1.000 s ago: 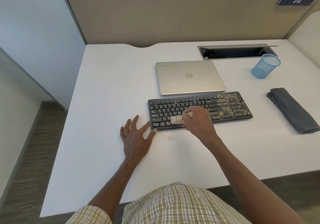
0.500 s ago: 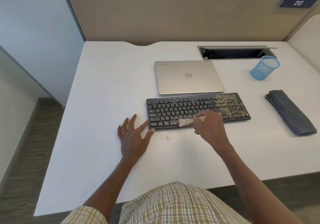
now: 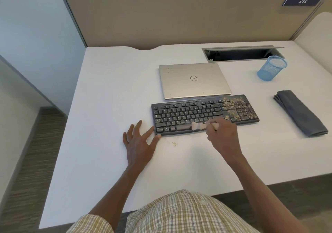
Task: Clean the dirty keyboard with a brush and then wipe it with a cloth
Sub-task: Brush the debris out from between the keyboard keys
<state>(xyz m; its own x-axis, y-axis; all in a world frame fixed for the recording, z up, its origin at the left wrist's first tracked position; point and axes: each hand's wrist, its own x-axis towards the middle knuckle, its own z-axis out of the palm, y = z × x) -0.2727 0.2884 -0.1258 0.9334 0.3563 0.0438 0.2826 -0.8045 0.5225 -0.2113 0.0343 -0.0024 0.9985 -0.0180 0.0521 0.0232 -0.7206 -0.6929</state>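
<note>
Keyboard (image 3: 204, 115) first: I see it lying flat on the white counter (image 3: 111, 92), a black board with its long side running left to right, just near of a closed silver laptop (image 3: 194, 80). Its number pad at the right end is covered in tan crumbs, while the letter keys to the left look mostly dark and clean. A small brush (image 3: 199, 126) lies low across the nearest key row, pale bristles pointing left over the space bar area, its light wooden handle running right into my right hand (image 3: 222, 133). That hand has its fingers curled round the handle and sits over the near right part of the main keys. My left hand (image 3: 139, 141) rests flat on the counter at the keyboard's near left corner, fingers spread and straight, with the thumb and forefinger touching the board's edge. A little scatter of crumbs (image 3: 175, 144) lies on the counter just near of the keyboard, between my two hands. Well to the right, a folded dark grey cloth (image 3: 300, 113) lies apart from everything. Farther back on the right a blue mesh pen cup (image 3: 272, 70) stands beside an open cable hatch (image 3: 240, 53) in the counter.
</note>
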